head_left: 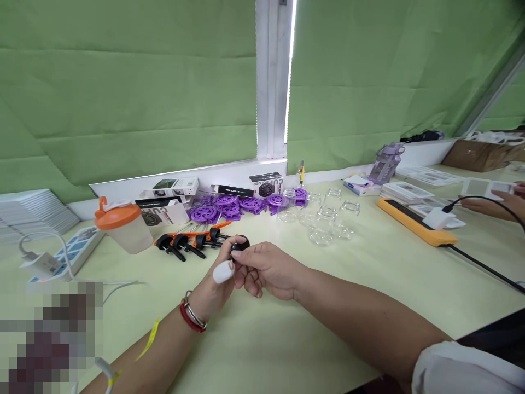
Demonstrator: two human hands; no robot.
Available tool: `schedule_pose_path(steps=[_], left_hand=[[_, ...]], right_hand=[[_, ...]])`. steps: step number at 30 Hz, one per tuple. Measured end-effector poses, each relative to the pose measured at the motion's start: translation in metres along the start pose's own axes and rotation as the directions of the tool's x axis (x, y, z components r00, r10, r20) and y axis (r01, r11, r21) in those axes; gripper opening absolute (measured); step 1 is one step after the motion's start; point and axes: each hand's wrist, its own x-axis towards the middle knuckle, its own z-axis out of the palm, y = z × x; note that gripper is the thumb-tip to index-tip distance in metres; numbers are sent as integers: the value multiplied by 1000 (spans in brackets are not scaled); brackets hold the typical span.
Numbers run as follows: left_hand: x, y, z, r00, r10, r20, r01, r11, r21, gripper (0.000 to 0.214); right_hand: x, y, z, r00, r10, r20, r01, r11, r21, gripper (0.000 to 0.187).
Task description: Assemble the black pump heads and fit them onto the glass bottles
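In front of me, both hands meet over the table around a small black rounded part (pixel 240 244), mostly covered by fingers. My left hand (pixel 223 276), its thumb wrapped in white, is closed on one side of the part. From the right, my right hand (pixel 264 268) pinches it between thumb and fingers. Just beyond my left hand lie several black parts with metal rods (pixel 182 244) and orange strips (pixel 221 225). Behind these, purple spoked plastic discs (pixel 227 205) are heaped together. Clear glass cups (pixel 326 219) stand to the right of the discs.
Printed boxes (pixel 164 210) lean by the wall. An orange-lidded cup (pixel 125 224) and a white power strip (pixel 76 246) sit left. At right are an orange power strip (pixel 414 221), a purple bottle (pixel 385 164) and another person's hand (pixel 492 205) holding a clear case.
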Motion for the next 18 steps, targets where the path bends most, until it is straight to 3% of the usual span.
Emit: schedule_pose_path(steps=[3,5,7,9,11,13,15,18], left_hand=[[0,-2,-7,993,97,-66,-76,961,267,75],[2,-5,-11,966,233,-109,-156,869,469,71],[4,-9,-15,928,358,-105,-224,760,610,78],[8,-15,-19,897,432,-91,-256,677,691,91],[12,-18,-26,870,482,-100,-259,620,741,97],[15,-18,-34,834,537,-128,-251,575,778,89],[17,-15,-44,795,587,-153,-204,497,844,62],[18,-11,-57,752,652,-97,-109,268,957,13]], right_hand=[[0,1,3,999,-6,-51,6,1000,-11,36],[1,3,4,993,2,-114,-9,998,-63,34],[5,5,0,983,-31,-181,-1,985,-171,30],[11,6,-9,963,-153,-221,67,932,-356,25],[19,7,-25,916,-338,-216,144,780,-608,18],[29,7,-46,849,-483,-214,80,517,-852,15],[39,7,-68,810,-549,-206,-73,253,-965,17],[52,10,-95,834,-491,-250,-261,48,-964,21]])
